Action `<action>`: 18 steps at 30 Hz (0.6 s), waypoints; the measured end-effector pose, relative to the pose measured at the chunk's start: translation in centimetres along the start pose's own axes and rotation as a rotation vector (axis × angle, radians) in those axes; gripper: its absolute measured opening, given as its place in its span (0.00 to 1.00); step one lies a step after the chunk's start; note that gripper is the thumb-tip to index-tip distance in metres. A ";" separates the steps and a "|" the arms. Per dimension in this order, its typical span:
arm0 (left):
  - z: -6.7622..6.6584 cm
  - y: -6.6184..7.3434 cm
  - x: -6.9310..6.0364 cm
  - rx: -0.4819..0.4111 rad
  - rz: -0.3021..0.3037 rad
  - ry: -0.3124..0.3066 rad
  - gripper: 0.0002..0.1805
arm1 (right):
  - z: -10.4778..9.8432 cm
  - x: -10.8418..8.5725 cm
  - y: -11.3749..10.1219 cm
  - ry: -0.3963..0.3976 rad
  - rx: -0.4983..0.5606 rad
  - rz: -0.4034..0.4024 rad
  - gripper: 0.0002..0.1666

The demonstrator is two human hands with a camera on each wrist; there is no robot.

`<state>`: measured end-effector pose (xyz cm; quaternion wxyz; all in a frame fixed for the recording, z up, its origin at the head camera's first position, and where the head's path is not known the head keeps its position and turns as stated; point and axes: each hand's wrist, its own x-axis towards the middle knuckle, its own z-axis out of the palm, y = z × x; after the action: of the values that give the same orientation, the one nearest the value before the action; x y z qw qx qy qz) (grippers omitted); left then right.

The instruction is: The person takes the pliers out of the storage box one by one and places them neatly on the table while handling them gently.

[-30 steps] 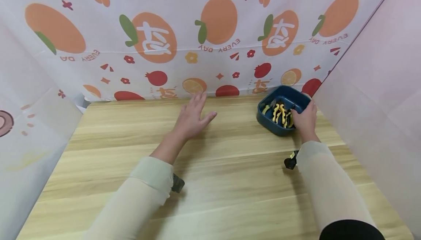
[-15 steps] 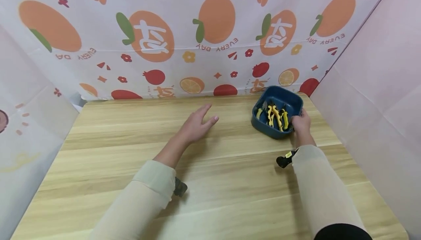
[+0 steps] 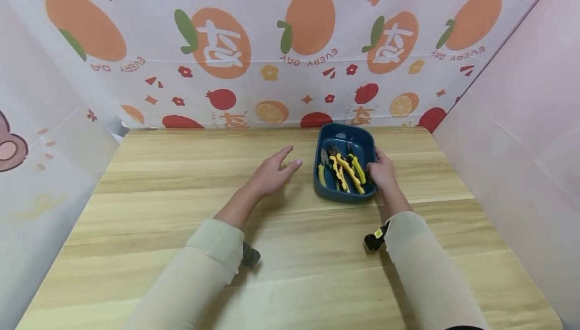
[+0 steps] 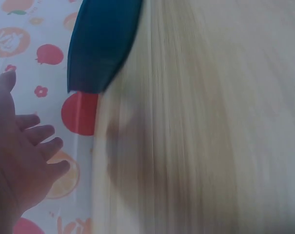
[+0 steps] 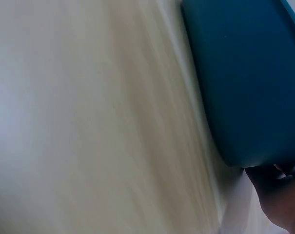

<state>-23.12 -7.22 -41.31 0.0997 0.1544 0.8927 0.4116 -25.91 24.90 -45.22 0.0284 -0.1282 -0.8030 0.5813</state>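
A dark blue box [image 3: 337, 195] with rounded corners holds several pliers. One pair of pliers [image 3: 350, 173] has yellow handles spread in a V; a lime-yellow handle [image 3: 357, 169] lies right of it, and a dull yellow-green one [image 3: 322, 175] lies against the left wall. My right hand [image 3: 384, 173] grips the box's right wall, thumb at the rim and fingers outside. In the right wrist view the box wall [image 5: 249, 87] hides most of that hand. My left hand [image 3: 273, 174], thumb apart from its fingers, hovers left of the box without touching it.
A wooden table [image 3: 294, 269] lies beneath both arms. A fruit-printed cloth [image 3: 272, 88] stands along its back edge, with pale walls at left and right. A small black device [image 3: 375, 240] is at the right wrist, another black device [image 3: 250, 255] at the left.
My right hand has drawn the box leftward from the right back corner toward the table's middle, the pliers riding in it. My left hand has relaxed its spread fingers somewhat and stayed near its place.
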 end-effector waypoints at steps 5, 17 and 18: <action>-0.8 -0.6 -1.4 0.114 0.016 -0.007 0.44 | 4.1 -2.0 -1.0 -0.054 -0.001 -0.042 0.46; -4.1 -3.9 -6.5 0.336 -0.035 0.052 0.43 | 13.2 -6.3 -4.0 -0.172 -0.047 -0.149 0.39; -4.5 -4.3 -7.0 0.331 -0.043 0.065 0.42 | 13.8 -6.7 -4.2 -0.174 -0.040 -0.155 0.39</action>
<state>-18.79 -15.53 -41.37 0.0530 0.1361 0.9541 0.2614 -22.86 9.35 -45.02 0.0008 -0.0151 -0.8214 0.5701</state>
